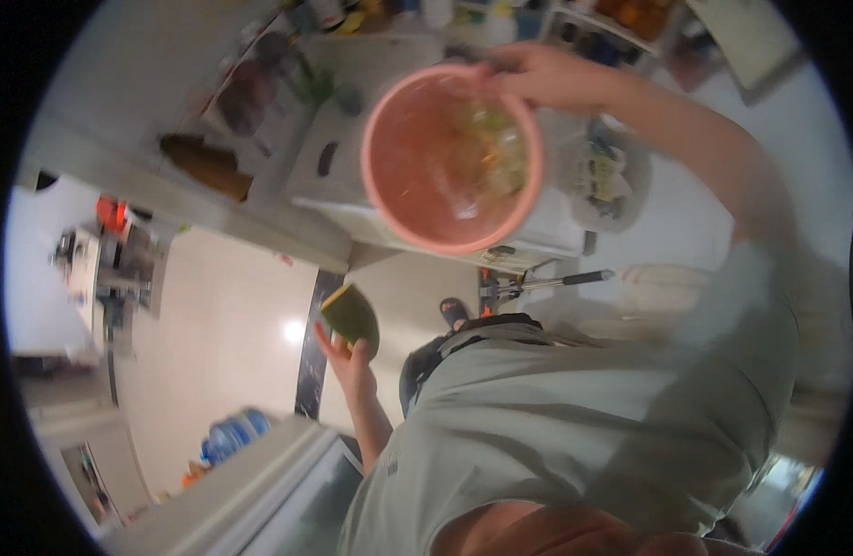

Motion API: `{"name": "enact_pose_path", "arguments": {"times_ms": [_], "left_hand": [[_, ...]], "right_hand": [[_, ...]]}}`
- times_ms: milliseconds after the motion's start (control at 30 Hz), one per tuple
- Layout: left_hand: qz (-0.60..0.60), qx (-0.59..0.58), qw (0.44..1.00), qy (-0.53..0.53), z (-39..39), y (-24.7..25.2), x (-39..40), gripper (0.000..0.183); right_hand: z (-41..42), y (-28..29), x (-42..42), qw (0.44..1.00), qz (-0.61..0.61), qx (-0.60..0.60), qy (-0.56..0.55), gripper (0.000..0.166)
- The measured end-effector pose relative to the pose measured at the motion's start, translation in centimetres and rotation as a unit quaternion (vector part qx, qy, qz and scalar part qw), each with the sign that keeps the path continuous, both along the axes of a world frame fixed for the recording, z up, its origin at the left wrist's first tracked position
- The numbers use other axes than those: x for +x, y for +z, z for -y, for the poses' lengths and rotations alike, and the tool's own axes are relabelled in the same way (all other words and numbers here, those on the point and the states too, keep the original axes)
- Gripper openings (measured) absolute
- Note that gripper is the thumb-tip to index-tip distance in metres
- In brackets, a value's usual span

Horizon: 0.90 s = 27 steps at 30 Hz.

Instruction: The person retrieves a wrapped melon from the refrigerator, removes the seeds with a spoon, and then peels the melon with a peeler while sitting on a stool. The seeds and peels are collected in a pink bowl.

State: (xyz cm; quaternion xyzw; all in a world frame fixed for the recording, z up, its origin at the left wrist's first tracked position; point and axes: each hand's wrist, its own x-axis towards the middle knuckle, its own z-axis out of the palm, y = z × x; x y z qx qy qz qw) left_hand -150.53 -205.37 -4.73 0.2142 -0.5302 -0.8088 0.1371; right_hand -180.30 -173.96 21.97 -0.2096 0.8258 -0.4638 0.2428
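My left hand (353, 361), at the lower left of centre, holds a cut piece of green-skinned fruit or squash (353, 320) with a yellowish cut edge, above the floor. Up and to the right, my right hand (531, 76) grips the rim of a round pink plastic basin (419, 160). The basin is tilted so that its inside shows. Pale green and orange bits lie wet against its right side; blur hides what they are. Behind the basin is a white counter (392, 62) with a dark oval slot.
A clear container (607, 181) with a printed packet stands right of the basin. A brown torn-edged piece (207, 167) lies on the left ledge. A black-handled metal pole (565, 280) is below the counter. Blue water bottles (235, 436) stand at lower left.
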Motion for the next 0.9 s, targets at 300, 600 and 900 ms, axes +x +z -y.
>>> {"name": "enact_pose_path", "arguments": {"times_ms": [300, 600, 900], "left_hand": [[0.025, -0.002, 1.0, -0.017, 2.9, 1.5, -2.2, 0.116], [0.002, 0.044, 0.994, 0.099, 13.8, -0.5, 4.7, 0.121], [0.059, -0.02, 0.968, 0.244, 27.5, 3.3, 15.8, 0.125]], "right_hand": [[-2.3, 0.0, -2.3, 0.985, -0.102, 0.126, -0.053, 0.027], [11.8, -7.6, 5.0, 0.997, -0.001, 0.069, -0.029, 0.014], [32.8, -20.8, 9.4, 0.989, 0.135, -0.049, 0.037, 0.012]]}}
